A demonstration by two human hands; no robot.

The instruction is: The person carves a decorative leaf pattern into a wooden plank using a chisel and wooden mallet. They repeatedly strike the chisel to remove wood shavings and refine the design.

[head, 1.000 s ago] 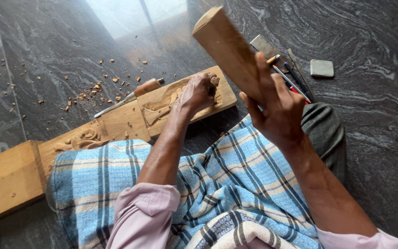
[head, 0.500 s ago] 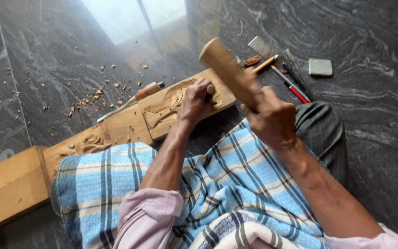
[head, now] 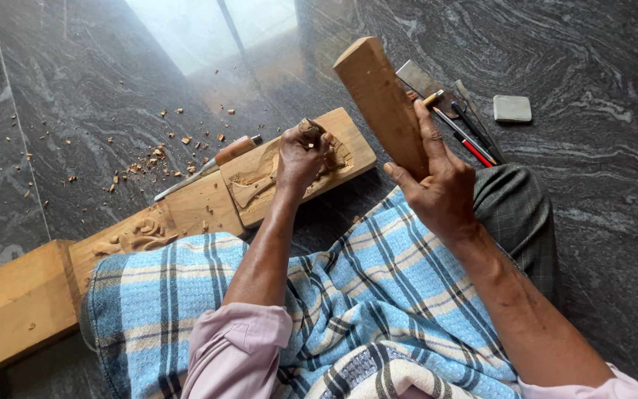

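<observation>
While carving: left hand [head: 300, 155] grips a wooden-handled chisel [head: 309, 129] on the long carved wooden plank [head: 186, 210].
Right hand [head: 437, 185]: clamped around a raised blocky wooden mallet [head: 379, 100].

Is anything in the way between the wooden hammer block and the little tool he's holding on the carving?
Nothing visible. The wooden mallet in the right hand is raised with open air between it and the chisel top in the left hand.

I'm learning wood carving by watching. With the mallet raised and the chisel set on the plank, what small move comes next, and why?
Probably bring the wooden mallet in the right hand down onto the chisel: the left hand holds it upright on the carved plank, with the mallet lifted above.
</observation>
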